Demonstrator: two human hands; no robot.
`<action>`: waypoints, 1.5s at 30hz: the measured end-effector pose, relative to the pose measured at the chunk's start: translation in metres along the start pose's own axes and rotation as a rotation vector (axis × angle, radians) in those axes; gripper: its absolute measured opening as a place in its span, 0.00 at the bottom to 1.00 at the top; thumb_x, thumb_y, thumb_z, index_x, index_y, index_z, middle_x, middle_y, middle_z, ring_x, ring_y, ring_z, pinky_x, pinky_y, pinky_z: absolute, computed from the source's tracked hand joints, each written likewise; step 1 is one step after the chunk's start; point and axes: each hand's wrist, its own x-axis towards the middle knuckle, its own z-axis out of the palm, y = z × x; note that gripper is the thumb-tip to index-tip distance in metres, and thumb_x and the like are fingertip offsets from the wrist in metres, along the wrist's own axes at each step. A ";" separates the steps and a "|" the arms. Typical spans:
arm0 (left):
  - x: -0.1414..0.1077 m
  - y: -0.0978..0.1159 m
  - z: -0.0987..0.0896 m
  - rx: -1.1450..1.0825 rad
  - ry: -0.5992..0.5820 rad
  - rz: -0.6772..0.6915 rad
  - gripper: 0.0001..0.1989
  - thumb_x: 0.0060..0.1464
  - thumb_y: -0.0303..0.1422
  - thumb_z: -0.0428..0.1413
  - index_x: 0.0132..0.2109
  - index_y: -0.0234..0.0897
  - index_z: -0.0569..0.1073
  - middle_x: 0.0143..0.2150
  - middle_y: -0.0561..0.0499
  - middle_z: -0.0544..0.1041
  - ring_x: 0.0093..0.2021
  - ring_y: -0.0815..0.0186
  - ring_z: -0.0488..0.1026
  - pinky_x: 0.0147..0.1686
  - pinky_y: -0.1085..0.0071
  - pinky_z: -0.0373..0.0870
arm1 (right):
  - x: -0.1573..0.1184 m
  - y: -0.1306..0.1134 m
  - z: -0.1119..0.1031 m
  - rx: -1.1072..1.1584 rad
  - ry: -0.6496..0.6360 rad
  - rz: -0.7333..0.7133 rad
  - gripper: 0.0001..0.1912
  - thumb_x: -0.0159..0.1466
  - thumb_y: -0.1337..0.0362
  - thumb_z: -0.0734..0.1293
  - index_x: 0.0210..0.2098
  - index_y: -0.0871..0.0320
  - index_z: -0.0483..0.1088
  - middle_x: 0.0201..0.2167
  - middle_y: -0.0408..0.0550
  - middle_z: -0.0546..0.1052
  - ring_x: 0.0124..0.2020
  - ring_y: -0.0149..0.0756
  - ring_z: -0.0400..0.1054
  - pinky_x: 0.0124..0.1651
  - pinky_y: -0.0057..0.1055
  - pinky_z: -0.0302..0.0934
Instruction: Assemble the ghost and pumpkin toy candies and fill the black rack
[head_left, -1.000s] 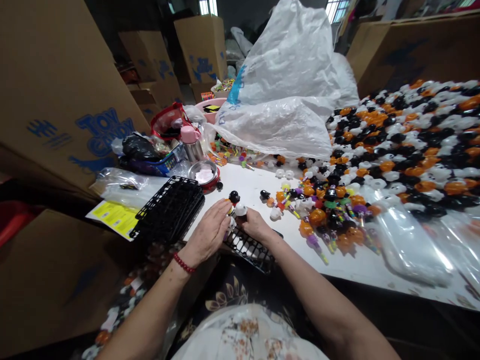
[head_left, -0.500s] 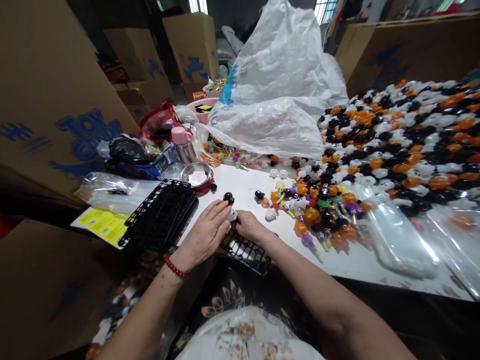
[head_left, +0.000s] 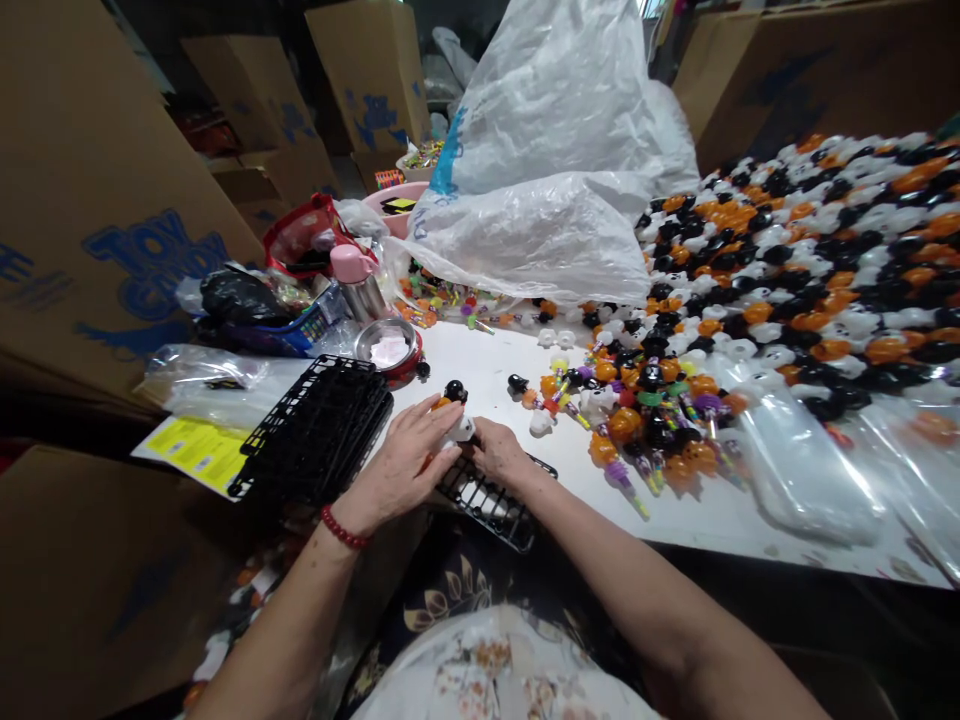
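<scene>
A small white ghost-like head (head_left: 464, 430) with dark marks is held between my two hands, above a black plastic rack (head_left: 491, 508) of open slots at the table's front edge. My left hand (head_left: 414, 445) reaches over it, long fingers laid across the far side and the thumb on the near side. Curled against its right side is my right hand (head_left: 496, 452), its fingertips partly hidden. A round black head (head_left: 454, 391) stands just past my left fingertips, with an orange piece (head_left: 444, 403) showing beside it. The left hand hides what lies under the palm.
To the left lies a stack of black racks (head_left: 315, 430) beside a yellow printed sheet (head_left: 196, 452). A metal bowl (head_left: 386, 345) and pink-lidded flask (head_left: 358, 285) stand behind. Right are assembled toys (head_left: 626, 425), a large pile of heads (head_left: 817, 260) and clear bags (head_left: 802, 470).
The view has shifted slightly. Both hands keep nearly the same place around the white head; a bit more orange shows by my left fingertips.
</scene>
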 end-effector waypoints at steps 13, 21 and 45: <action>0.005 -0.003 0.001 0.066 -0.076 -0.015 0.23 0.66 0.37 0.45 0.66 0.44 0.61 0.68 0.46 0.63 0.71 0.54 0.50 0.66 0.43 0.45 | -0.002 -0.009 0.000 -0.002 0.016 0.021 0.05 0.61 0.71 0.66 0.38 0.58 0.71 0.35 0.46 0.73 0.37 0.35 0.66 0.40 0.28 0.58; 0.002 -0.004 -0.002 0.052 -0.066 -0.034 0.24 0.65 0.41 0.46 0.66 0.44 0.62 0.67 0.46 0.64 0.70 0.54 0.52 0.66 0.43 0.46 | -0.012 -0.002 -0.060 -0.142 0.025 -0.030 0.15 0.62 0.74 0.64 0.46 0.58 0.73 0.43 0.50 0.75 0.42 0.36 0.68 0.48 0.32 0.61; 0.003 -0.003 -0.013 -0.041 -0.073 -0.030 0.24 0.64 0.42 0.47 0.65 0.43 0.64 0.65 0.44 0.66 0.69 0.53 0.57 0.66 0.44 0.49 | -0.038 0.022 -0.070 -0.633 0.189 -0.065 0.10 0.66 0.72 0.60 0.44 0.57 0.69 0.40 0.52 0.73 0.38 0.40 0.67 0.38 0.31 0.57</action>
